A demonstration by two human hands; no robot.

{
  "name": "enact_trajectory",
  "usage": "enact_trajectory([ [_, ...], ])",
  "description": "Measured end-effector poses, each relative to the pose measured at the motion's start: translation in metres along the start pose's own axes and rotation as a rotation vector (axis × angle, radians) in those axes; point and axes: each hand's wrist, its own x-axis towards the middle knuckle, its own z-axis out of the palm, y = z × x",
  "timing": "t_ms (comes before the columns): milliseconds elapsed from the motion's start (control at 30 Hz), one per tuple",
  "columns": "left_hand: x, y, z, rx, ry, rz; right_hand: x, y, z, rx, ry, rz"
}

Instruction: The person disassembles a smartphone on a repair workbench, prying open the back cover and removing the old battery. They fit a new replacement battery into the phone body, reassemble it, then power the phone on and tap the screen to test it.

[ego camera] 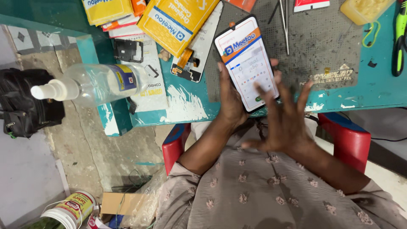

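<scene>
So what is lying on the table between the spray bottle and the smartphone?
In the head view, a flat black phone part with an orange flex cable lies between the spray bottle and the smartphone.

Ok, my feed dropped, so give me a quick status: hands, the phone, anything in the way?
Left hand grips smartphone, screen lit, over teal bench edge. Right hand open, fingers spread, blurred, beside the screen. Nothing between them.

left hand (231, 99) holding smartphone (246, 62), right hand (283, 121) hovering
</scene>
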Motion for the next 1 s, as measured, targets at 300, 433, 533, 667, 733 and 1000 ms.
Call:
enact_trajectory([
  [300, -0.002, 0.008, 0.006, 0.065, 0.017, 0.004, -0.042, 0.005, 0.013, -0.007, 0.087, -0.039],
  [433, -0.002, 0.009, 0.009, 0.014, 0.0, 0.01, -0.045, 0.014, 0.015, -0.081, 0.167, 0.077],
  [533, -0.002, 0.009, 0.006, 0.039, -0.01, 0.015, -0.044, 0.012, 0.017, -0.098, 0.096, -0.044],
  [667, -0.001, 0.004, 0.0, 0.051, 0.034, -0.002, -0.028, 0.015, 0.017, -0.032, 0.162, -0.007],
  [733, -0.001, 0.003, -0.002, 0.042, 0.013, 0.002, -0.016, 0.019, 0.016, -0.008, 0.196, 0.058],
  [1000, 0.001, -0.008, -0.016, 0.034, 0.032, 0.023, 0.032, 0.016, -0.002, -0.044, 0.028, -0.034],
])
